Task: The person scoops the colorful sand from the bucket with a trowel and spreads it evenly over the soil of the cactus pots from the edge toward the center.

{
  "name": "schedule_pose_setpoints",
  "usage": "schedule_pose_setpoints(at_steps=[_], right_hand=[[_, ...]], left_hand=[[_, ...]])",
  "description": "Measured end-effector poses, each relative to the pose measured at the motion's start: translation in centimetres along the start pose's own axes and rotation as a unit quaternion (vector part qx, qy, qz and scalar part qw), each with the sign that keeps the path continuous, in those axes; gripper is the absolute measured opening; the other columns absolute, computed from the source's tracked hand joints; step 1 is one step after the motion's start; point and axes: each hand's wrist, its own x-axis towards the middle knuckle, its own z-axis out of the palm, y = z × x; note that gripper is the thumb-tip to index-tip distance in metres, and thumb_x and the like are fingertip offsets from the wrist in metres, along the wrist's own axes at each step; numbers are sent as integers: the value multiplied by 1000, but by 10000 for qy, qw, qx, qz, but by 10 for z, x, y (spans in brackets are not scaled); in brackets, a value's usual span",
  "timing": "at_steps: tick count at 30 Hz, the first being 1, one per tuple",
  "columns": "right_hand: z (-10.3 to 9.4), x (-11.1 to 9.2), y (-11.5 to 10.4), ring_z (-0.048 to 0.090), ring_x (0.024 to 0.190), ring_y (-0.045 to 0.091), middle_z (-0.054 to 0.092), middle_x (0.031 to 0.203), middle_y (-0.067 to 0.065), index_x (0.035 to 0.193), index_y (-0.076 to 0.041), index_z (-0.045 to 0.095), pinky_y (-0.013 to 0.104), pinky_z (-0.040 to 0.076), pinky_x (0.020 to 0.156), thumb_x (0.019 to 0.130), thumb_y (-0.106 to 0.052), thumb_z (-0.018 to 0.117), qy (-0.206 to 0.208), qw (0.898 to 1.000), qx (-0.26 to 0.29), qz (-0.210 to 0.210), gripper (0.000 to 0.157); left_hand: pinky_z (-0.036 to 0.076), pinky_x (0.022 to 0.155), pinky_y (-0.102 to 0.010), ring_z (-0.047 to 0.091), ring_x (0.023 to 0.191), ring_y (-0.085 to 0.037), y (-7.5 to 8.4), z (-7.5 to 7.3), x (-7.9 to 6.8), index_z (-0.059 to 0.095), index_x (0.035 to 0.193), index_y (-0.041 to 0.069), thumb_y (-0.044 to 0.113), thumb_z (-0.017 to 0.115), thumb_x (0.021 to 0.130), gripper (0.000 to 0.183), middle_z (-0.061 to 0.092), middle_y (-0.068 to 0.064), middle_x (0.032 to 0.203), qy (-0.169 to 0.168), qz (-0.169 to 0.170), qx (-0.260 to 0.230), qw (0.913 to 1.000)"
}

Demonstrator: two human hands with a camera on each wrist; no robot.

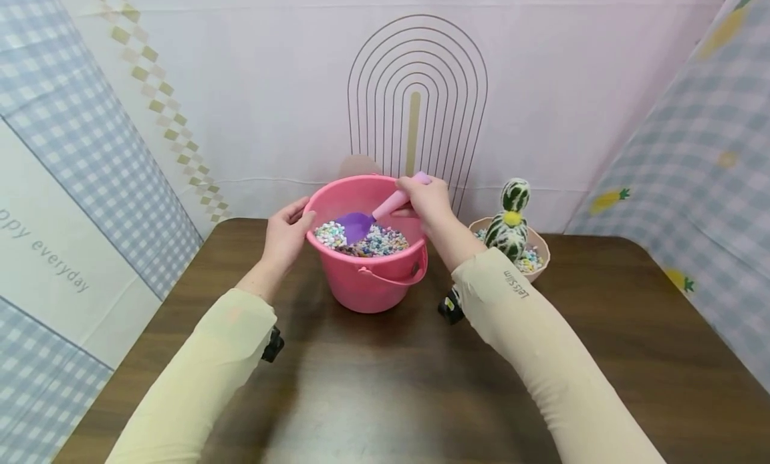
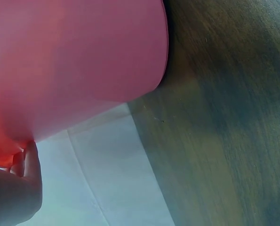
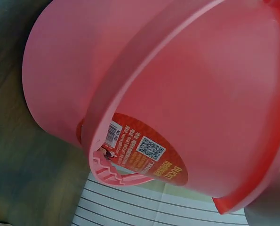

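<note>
A pink bucket [image 1: 367, 290] stands upright on the table, holding many small pastel pebbles [image 1: 385, 242]. At its left rim, my left hand [image 1: 287, 233] grips the edge, thumb at the lip and fingers around the outside. The left wrist view has part of that hand [image 2: 17, 197] against the bucket wall [image 2: 83, 56]. My right hand [image 1: 428, 200] holds a small shovel by its pink handle [image 1: 392, 203] over the right rim. Its purple blade [image 1: 356, 227] lies among the pebbles. Bucket walls and an inner red label [image 3: 151, 150] fill most of the right wrist view.
Right of the bucket, partly behind my right forearm, a pale bowl [image 1: 544, 253] holds pebbles and a cactus [image 1: 508, 226] with a yellow flower. The bucket's handle [image 1: 397, 281] hangs down its front right. Behind the dark wooden table [image 1: 373, 384] hangs a white cloth [image 1: 271, 116].
</note>
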Motion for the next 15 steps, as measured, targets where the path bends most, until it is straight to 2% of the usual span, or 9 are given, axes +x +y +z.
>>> schedule_pose_setpoints(at_steps=[5,10,15], right_hand=[[-4,3,-1,67,57,14,62,90,11,111,-2,57,40,56,74,85,-18,62,71,9996,278,81,30],[-9,5,-2,67,59,15,61,90,11,106,-2,57,37,58,68,85,-14,63,171,9961,824,252,25],[-12,6,-3,68,67,17,60,95,11,107,-3,55,33,58,63,86,-14,62,180,9908,1277,406,24]], left_hand=[[41,105,-32,46,129,-20,-1,2,1,43,139,4,17,51,96,47,47,-15,141,41,47,50,10000],[42,105,-32,46,129,-20,-2,2,0,42,140,5,19,51,96,47,47,-14,141,40,50,159,9999],[42,105,-32,46,129,-20,-2,2,-1,42,140,7,19,50,96,47,47,-12,142,49,3,118,9999]])
